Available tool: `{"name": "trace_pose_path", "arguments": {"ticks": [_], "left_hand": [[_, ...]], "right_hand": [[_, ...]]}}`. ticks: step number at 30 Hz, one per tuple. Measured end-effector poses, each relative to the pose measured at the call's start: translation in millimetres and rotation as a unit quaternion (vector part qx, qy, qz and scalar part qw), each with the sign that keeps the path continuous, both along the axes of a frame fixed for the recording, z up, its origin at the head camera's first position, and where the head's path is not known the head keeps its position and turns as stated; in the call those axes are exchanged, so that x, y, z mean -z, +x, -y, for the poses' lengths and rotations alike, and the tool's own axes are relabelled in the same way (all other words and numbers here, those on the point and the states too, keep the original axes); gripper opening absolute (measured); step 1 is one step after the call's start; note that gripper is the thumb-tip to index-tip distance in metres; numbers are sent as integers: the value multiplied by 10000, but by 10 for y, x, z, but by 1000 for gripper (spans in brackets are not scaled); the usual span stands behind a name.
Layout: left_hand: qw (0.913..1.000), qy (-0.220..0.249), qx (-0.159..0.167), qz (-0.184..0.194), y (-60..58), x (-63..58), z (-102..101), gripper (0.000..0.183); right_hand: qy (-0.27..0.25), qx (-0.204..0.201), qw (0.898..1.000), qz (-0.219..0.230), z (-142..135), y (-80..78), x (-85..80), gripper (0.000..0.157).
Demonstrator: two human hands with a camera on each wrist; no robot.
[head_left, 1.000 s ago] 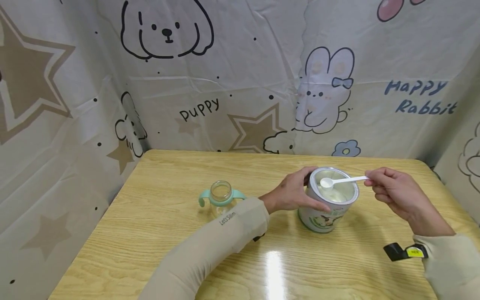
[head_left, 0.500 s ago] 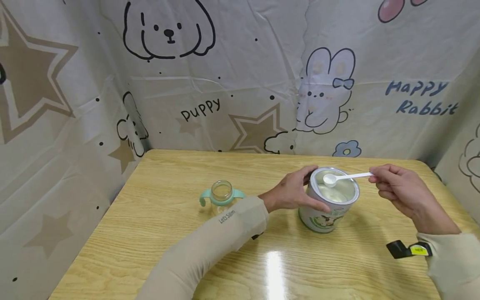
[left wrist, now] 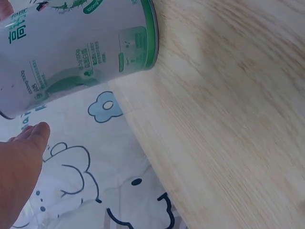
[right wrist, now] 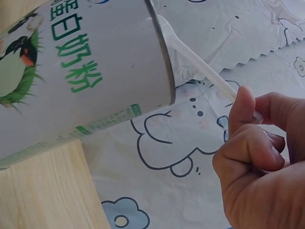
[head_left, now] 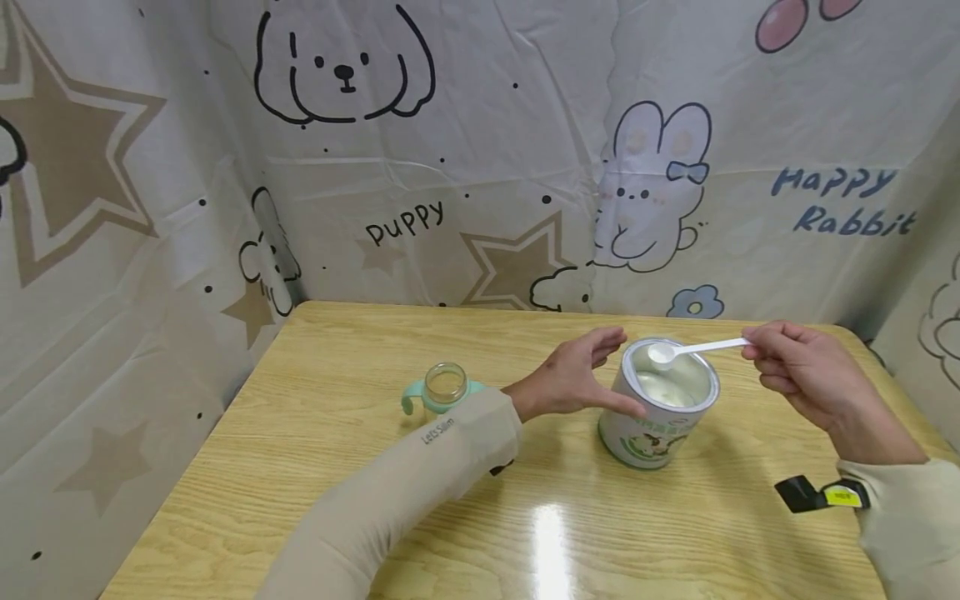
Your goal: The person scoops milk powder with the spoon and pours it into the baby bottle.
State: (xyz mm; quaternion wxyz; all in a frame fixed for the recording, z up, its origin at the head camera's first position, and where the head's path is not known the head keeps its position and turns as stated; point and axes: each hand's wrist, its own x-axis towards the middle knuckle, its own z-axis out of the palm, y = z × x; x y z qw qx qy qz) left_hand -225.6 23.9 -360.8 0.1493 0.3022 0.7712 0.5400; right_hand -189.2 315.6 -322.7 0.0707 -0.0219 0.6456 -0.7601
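Observation:
An opened milk powder can (head_left: 647,437), white with green print, stands upright on the table, pale powder visible inside. My right hand (head_left: 813,383) pinches the end of a white measuring scoop (head_left: 712,345) between thumb and finger, and its bowl is over the can's mouth. In the right wrist view the scoop (right wrist: 202,67) slants out past the can's rim. Beside the can, my left hand (head_left: 566,379) is spread, thumb close to the front wall and fingers apart from the can, as the left wrist view shows. It holds nothing.
A clear baby bottle (head_left: 446,382) without a lid, with mint-green handles, stands to the left, partly hidden behind my left sleeve (head_left: 420,475). Printed cloth (head_left: 450,100) hangs along the back and sides of the wooden table (head_left: 315,392).
My left hand has loosened from the can and drawn slightly left, fingers now off its wall. My right hand has raised the scoop a little, up and right, in the can's mouth.

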Motion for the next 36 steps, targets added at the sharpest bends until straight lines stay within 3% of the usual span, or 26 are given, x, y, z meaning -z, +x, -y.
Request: {"name": "trace_pose_path", "arguments": {"ticks": [15, 21, 36], "left_hand": [[9998, -43, -123, 142, -3, -53, 151, 102], [9997, 13, -162, 203, 15, -89, 238, 102], [9992, 48, -245, 318, -13, -133, 438, 98]], "right_hand": [[-278, -27, 9996, -47, 48, -6, -75, 26], [-170, -49, 9998, -90, 80, -28, -84, 19], [-82, -16, 9997, -230, 190, -31, -133, 21]]}}
